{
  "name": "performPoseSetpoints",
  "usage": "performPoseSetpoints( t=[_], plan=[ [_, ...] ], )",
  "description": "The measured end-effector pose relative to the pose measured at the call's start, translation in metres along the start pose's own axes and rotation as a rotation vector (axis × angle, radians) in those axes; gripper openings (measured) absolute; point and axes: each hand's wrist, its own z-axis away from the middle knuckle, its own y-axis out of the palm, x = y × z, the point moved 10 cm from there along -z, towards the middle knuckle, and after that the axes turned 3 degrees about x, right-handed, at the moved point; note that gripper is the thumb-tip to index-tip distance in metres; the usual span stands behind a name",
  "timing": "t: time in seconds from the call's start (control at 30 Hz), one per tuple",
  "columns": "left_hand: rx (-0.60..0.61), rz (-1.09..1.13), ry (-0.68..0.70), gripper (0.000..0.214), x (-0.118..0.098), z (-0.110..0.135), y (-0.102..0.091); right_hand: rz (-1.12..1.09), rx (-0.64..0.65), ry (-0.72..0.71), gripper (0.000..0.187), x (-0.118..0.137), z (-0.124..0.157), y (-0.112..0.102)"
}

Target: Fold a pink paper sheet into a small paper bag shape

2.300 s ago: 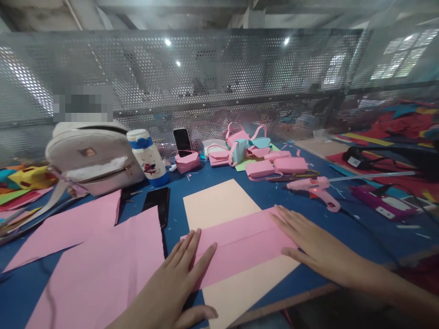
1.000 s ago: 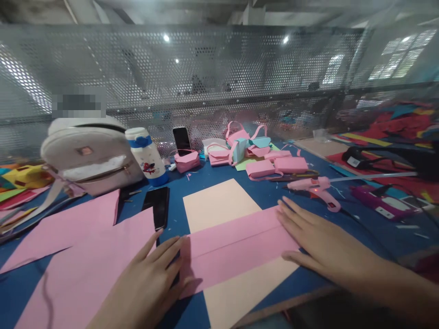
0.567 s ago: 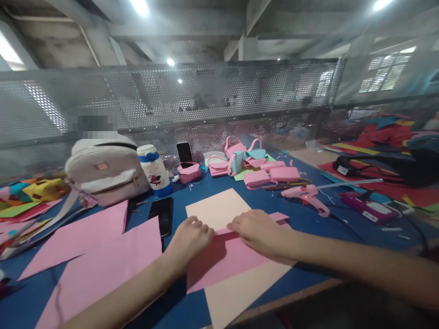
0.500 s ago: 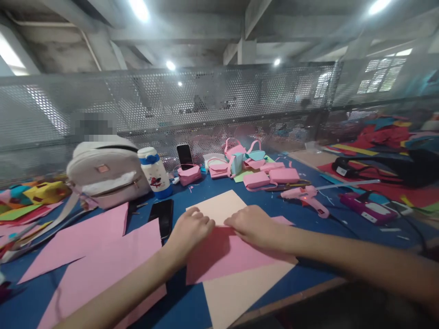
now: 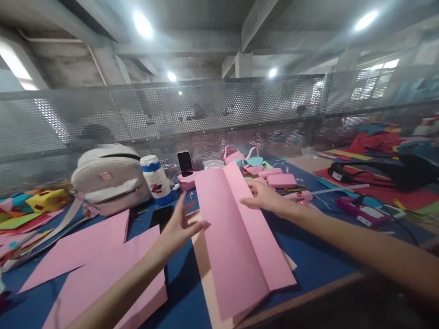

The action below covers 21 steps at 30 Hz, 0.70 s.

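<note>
A large pink paper sheet with lengthwise creases stands unfolded and lifted, its far end tilted up and its near end resting over a peach sheet on the blue table. My right hand grips the sheet's right edge near the top. To the left of the sheet, my left hand has its fingers spread apart. Its thumb reaches the sheet's left edge, and I cannot tell whether it grips there.
A white backpack, a bottle and a propped phone stand at the back. A black phone lies behind my left hand. A pink glue gun, small pink paper bags and loose pink sheets surround the spot. A mesh wall closes the back.
The folded pink strip has been opened out and lifted into a tall sheet. My hands went from closed on its far edge to the right gripping the edge and the left spread open.
</note>
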Motion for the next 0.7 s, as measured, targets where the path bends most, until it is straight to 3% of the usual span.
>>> performPoseSetpoints(
  t=[0.1,0.2,0.27,0.4,0.47,0.53,0.63,0.7],
  plan=[
    [0.273,0.231,-0.208,0.090,0.030,0.025,0.052,-0.131,0.065,0.044,0.045,-0.015,0.009,0.018],
    [0.390,0.311,-0.282,0.071,0.039,0.043,0.076,-0.247,0.081,0.098,0.063,-0.025,0.017,0.030],
    [0.371,0.269,-0.300,0.070,0.044,0.041,0.072,-0.269,0.071,0.167,0.073,-0.031,0.024,0.035],
    [0.335,0.092,-0.234,0.066,0.037,0.017,0.044,-0.335,0.072,0.288,0.081,-0.039,0.045,0.043],
    [0.366,-0.014,-0.149,0.061,0.026,0.005,0.033,-0.394,0.078,0.306,0.093,-0.044,0.057,0.045],
    [0.474,-0.145,-0.140,0.050,0.025,-0.001,0.031,-0.408,0.061,0.303,0.105,-0.051,0.067,0.040],
    [0.687,-0.338,-0.181,0.037,0.035,-0.001,0.035,-0.166,0.020,0.181,0.102,-0.053,0.075,0.022],
    [0.721,-0.427,-0.151,0.035,0.037,-0.007,0.035,0.095,-0.006,0.055,0.089,-0.044,0.077,0.009]
  ],
)
